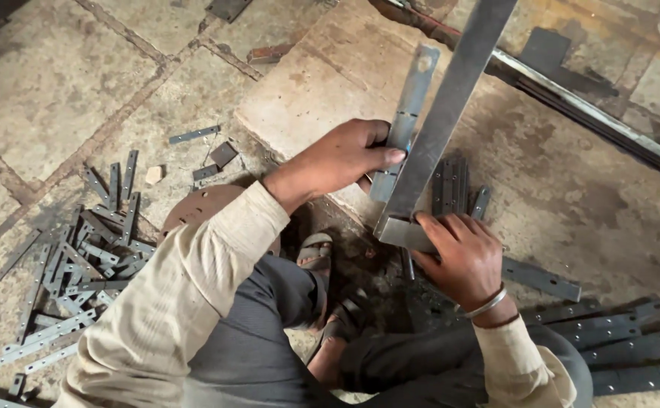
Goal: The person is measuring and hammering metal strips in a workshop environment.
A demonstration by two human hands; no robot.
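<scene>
Left hand (345,160) grips a short perforated metal strip (408,113), right hand (462,257) clamps the corner of a long steel square (443,113) just beside it, both pressed against the stone slab (322,83) underneath.

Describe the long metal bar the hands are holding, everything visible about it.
The long metal bar is a flat-faced, dull grey steel length, scuffed and dusty. It slants from the top edge of the view down to a stone slab, where its squared lower end rests. The right hand grips that lower end; the left hand presses a shorter hinge-like strip alongside it. Its upper end runs out of view.
</scene>
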